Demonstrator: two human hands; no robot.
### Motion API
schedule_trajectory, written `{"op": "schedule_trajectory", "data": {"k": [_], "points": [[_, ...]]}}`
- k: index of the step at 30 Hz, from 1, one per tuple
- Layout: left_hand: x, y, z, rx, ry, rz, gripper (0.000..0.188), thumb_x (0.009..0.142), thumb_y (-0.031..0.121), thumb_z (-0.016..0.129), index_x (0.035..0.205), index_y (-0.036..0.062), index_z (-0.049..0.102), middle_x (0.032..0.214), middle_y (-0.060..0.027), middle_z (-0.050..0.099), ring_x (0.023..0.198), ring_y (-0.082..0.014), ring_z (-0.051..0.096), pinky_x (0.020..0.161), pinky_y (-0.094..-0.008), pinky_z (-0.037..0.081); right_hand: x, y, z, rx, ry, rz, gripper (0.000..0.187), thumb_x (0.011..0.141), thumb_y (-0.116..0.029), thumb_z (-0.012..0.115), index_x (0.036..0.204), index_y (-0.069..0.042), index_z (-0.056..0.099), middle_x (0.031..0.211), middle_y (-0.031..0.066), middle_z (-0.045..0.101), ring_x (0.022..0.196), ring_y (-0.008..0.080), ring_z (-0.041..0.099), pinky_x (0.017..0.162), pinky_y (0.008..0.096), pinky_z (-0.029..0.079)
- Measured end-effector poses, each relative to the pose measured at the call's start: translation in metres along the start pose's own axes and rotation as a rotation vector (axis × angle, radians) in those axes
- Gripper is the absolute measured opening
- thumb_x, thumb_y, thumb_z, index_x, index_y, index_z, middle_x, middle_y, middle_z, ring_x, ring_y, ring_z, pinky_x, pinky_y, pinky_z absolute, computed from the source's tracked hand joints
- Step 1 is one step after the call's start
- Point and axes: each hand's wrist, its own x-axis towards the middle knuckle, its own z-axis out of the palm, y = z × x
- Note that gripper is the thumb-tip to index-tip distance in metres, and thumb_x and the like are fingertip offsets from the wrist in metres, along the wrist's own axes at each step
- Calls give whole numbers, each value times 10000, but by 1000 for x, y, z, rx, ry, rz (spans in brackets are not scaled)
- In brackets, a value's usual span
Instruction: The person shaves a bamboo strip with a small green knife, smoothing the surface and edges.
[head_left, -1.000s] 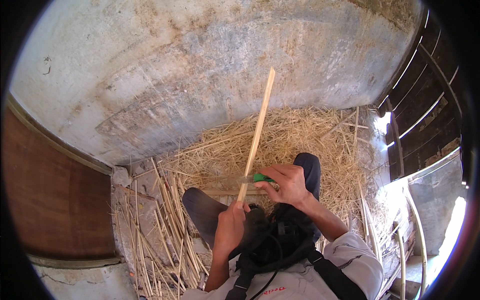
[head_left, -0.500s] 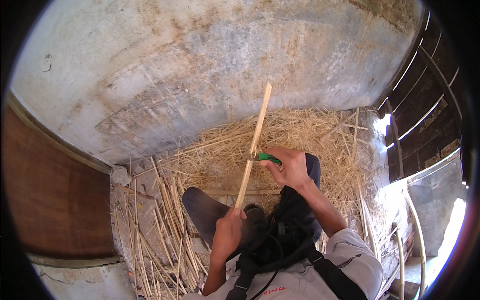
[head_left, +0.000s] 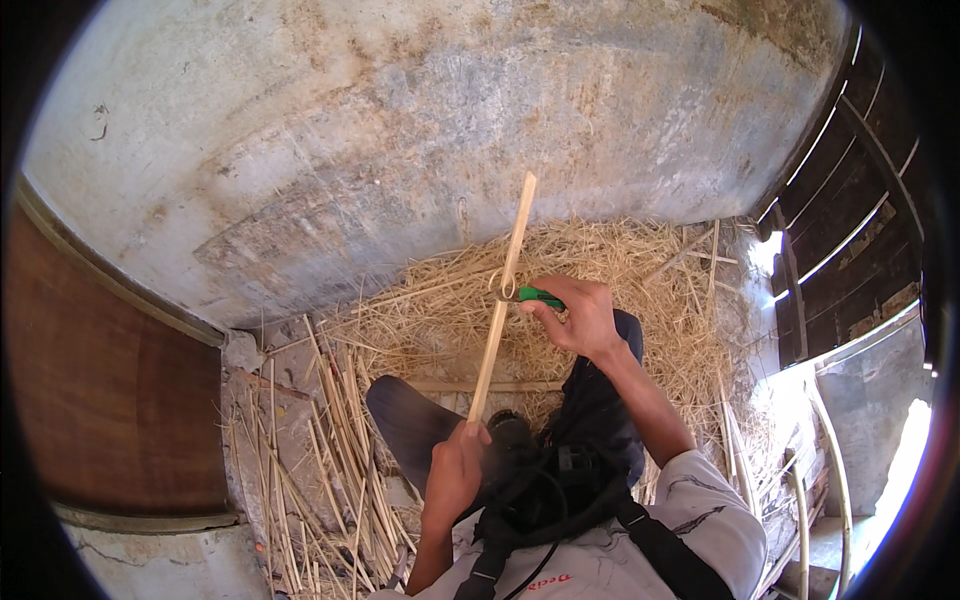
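Midway, seemingly: left hand [head_left: 452,470] fist-clamped round lower end of bamboo strip [head_left: 503,290]. Right hand [head_left: 580,318], fingers curled round green-handled knife [head_left: 532,295], blade at strip's middle, shaving curl there. Upper half apparently unshaved. Cut strips [head_left: 330,450] left of fingers.

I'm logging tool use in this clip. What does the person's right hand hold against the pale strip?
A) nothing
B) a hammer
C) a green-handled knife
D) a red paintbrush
C: the right hand grips a green-handled knife at the pale strip, whose lower end the left hand holds.
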Motion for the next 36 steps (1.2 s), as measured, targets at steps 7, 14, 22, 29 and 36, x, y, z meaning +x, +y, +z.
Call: {"op": "schedule_trajectory", "data": {"k": [7, 14, 22, 29, 36], "points": [[-15, -14, 1, 58, -68, -52, 382, 1161, 251, 398, 1009, -2, 640, 624, -135, 502, 561, -261, 555, 604, -422, 458, 36, 37, -18, -143, 24, 341, 271, 1003, -323, 759, 1057, -58, 782, 762, 135, 715, 610, 246, 657, 573, 377, 487], [-15, -18, 1, 58, -95, -81, 356, 1148, 223, 411, 1009, -5, 647, 666, -163, 544, 589, -290, 591, 629, -424, 484, 42, 66, -24, -127, 90, 250, 238, 972, -353, 778, 1020, -120, 794, 649, 119, 650, 579, 318, 656, 571, 429, 495], [-15, -17, 2, 48, -97, -56, 396, 1167, 242, 392, 997, -6, 649, 666, -118, 527, 597, -242, 549, 623, -393, 461, 41, 66, -28, -161, 118, 205, 231, 967, -342, 785, 1021, -118, 791, 666, 108, 669, 589, 304, 670, 578, 421, 509], [-14, -17, -1, 85, -88, -78, 364, 1153, 222, 401, 1006, -5, 644, 672, -178, 550, 596, -326, 609, 637, -438, 488, 41, 70, -12, -209, 129, 292, 284, 1000, -371, 743, 1046, -94, 784, 690, 110, 682, 599, 292, 670, 587, 408, 506], [-37, -18, -10, 80, -110, -96, 376, 1165, 225, 392, 1016, 4, 658, 679, -156, 553, 596, -263, 586, 622, -418, 473, 29, 177, -30, -118, 226, 501, 403, 1071, -421, 640, 1130, -42, 765, 734, 101, 670, 624, 195, 596, 626, 389, 480]]}}
